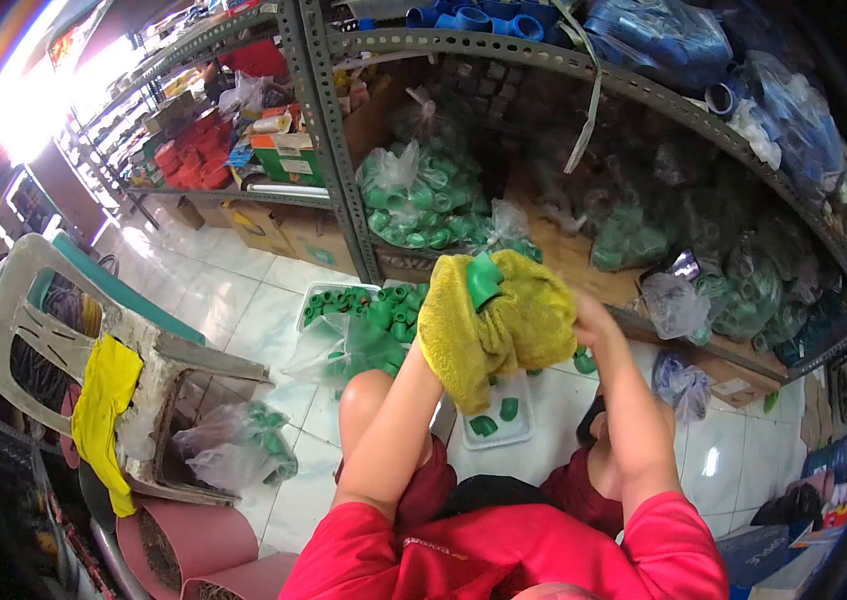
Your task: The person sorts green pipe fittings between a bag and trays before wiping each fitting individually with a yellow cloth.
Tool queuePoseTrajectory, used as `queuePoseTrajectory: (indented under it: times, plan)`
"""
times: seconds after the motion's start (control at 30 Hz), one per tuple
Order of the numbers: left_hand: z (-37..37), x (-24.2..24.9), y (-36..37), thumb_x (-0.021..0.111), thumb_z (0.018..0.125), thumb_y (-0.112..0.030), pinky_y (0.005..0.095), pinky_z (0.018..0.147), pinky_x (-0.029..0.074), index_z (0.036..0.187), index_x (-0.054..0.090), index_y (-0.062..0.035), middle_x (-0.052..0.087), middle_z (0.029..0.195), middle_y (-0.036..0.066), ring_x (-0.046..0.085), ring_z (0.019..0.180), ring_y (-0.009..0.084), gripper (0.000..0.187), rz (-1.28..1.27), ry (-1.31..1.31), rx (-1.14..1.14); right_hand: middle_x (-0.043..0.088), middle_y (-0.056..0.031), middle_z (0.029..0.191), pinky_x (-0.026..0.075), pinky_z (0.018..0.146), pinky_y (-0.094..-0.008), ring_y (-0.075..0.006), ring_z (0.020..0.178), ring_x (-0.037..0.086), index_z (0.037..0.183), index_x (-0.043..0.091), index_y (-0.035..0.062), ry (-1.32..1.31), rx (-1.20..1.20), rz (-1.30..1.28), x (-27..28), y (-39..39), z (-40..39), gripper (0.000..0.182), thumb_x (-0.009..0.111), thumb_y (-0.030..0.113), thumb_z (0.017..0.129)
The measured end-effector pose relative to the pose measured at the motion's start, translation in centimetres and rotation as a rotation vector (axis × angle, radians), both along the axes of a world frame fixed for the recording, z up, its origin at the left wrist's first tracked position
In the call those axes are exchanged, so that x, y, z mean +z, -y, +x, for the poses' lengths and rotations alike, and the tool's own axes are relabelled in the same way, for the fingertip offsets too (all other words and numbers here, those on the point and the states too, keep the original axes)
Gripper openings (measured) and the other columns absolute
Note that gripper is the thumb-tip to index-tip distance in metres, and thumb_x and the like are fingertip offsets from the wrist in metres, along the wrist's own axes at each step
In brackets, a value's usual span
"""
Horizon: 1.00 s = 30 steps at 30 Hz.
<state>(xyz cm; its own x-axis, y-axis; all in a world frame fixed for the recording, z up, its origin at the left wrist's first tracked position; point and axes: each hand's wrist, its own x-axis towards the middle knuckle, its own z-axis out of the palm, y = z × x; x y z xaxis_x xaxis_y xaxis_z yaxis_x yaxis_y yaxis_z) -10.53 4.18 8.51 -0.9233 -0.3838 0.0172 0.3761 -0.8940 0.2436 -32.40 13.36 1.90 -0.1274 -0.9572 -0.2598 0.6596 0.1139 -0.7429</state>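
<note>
A yellow cloth (458, 325) is held up in front of me, with a green pipe fitting (484, 279) poking out of its folds. My left hand is hidden under the cloth, so its fingers do not show; the cloth drapes over it around the fitting. At the cloth's right edge, my right hand (591, 322) is closed on the fabric, its fingertips partly covered. Below the cloth sits a white tray (499, 431) with a few green fittings in it. Beyond my left knee is another tray (309, 292) heaped with green fittings, beside a clear plastic bag (343, 350) of them.
A worn plastic chair (158, 375) with a yellow cloth (105, 420) stands at left, near a bag of fittings (243, 442). Metal shelving (328, 140) holds bagged green fittings (423, 195) and blue pipe fittings (473, 20). Pink rolls (188, 545) lie at lower left.
</note>
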Motion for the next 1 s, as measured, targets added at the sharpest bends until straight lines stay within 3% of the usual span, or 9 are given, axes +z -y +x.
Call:
queuePoseTrajectory:
  times: [0.17,0.23,0.37,0.5,0.57,0.63,0.8,0.83,1.0]
  plan:
    - [-1.0,2.9,-1.1,0.060,0.080,-0.008,0.0295,0.072,0.049,0.103,0.056,-0.0008,0.061,0.093,0.008,0.059,0.077,0.0217,0.025,-0.523,0.086,0.098,0.053,-0.0088,0.117,0.031,0.099,-0.0355,-0.0220,0.112,0.046,0.112,0.053,0.0019,0.034,-0.086,-0.423,6.5,-2.1,1.7,0.045,0.054,0.037,0.084]
    - [-1.3,4.8,-1.8,0.060,0.078,-0.007,0.0295,0.067,0.049,0.102,0.058,-0.0056,0.061,0.091,0.008,0.059,0.074,0.0221,0.024,-1.748,0.345,0.536,0.050,-0.0079,0.121,0.028,0.100,-0.0347,-0.0219,0.115,0.043,0.106,0.057,0.0019,-0.042,-0.056,-0.504,6.7,-2.6,2.9,0.040,0.058,0.035,0.083]
    - [-2.7,-4.0,-0.2,0.053,0.081,-0.028,0.0337,0.091,0.037,0.120,0.047,-0.0093,0.048,0.123,0.007,0.046,0.112,0.0227,0.044,-2.506,0.613,0.969,0.041,-0.0122,0.119,0.034,0.092,-0.0341,-0.0255,0.111,0.041,0.079,0.060,0.0003,-1.229,-0.159,-0.426,7.6,-2.3,8.5,0.019,0.071,0.008,0.067]
    - [-4.7,-7.0,-0.8,0.055,0.074,-0.035,0.0353,0.098,0.031,0.126,0.041,-0.0047,0.042,0.130,0.012,0.041,0.118,0.0235,0.061,-0.881,0.204,0.272,0.044,-0.0139,0.101,0.037,0.085,-0.0304,-0.0264,0.096,0.046,0.085,0.055,0.0006,-1.473,-0.432,-0.448,4.5,-0.5,7.9,0.022,0.068,0.012,0.072]
    - [-2.6,0.2,-2.5,0.053,0.078,-0.028,0.0339,0.100,0.029,0.125,0.042,-0.0051,0.042,0.130,0.011,0.040,0.119,0.0219,0.054,-2.275,1.027,0.136,0.050,-0.0121,0.102,0.036,0.087,-0.0286,-0.0238,0.099,0.048,0.094,0.056,-0.0001,-1.239,-0.435,-0.162,4.9,-0.1,7.5,0.026,0.062,0.020,0.079]
    - [-6.2,-9.6,-3.4,0.041,0.089,-0.019,0.0316,0.086,0.041,0.122,0.042,-0.0093,0.052,0.114,0.005,0.051,0.102,0.0183,0.034,-0.559,0.204,0.427,0.052,-0.0116,0.106,0.035,0.089,-0.0283,-0.0226,0.101,0.049,0.102,0.055,-0.0007,-1.125,-0.401,-0.086,4.0,0.2,7.0,0.033,0.058,0.026,0.082]
    - [-3.9,-6.4,-1.3,0.041,0.092,-0.025,0.0306,0.086,0.042,0.121,0.043,-0.0117,0.051,0.114,0.004,0.051,0.102,0.0167,0.032,-0.946,0.318,0.448,0.051,-0.0150,0.120,0.033,0.094,-0.0311,-0.0261,0.112,0.046,0.119,0.048,0.0001,-1.018,-0.350,0.127,3.1,0.2,3.8,0.055,0.051,0.043,0.085]
    - [-3.4,-5.1,-1.0,0.038,0.092,-0.029,0.0329,0.087,0.042,0.120,0.044,-0.0128,0.051,0.115,0.005,0.050,0.102,0.0195,0.033,-0.109,0.052,0.223,0.050,-0.0175,0.120,0.032,0.095,-0.0331,-0.0306,0.113,0.045,0.119,0.049,0.0013,-1.102,-0.367,0.160,2.8,0.0,3.4,0.054,0.051,0.044,0.085]
    - [-3.3,-5.8,-1.4,0.041,0.092,-0.026,0.0361,0.085,0.044,0.115,0.047,-0.0095,0.051,0.113,0.007,0.051,0.101,0.0203,0.029,-0.065,0.035,0.511,0.054,-0.0155,0.103,0.037,0.087,-0.0389,-0.0334,0.099,0.048,0.109,0.054,0.0054,-1.919,-0.152,0.418,4.7,-2.0,4.7,0.037,0.058,0.029,0.081]
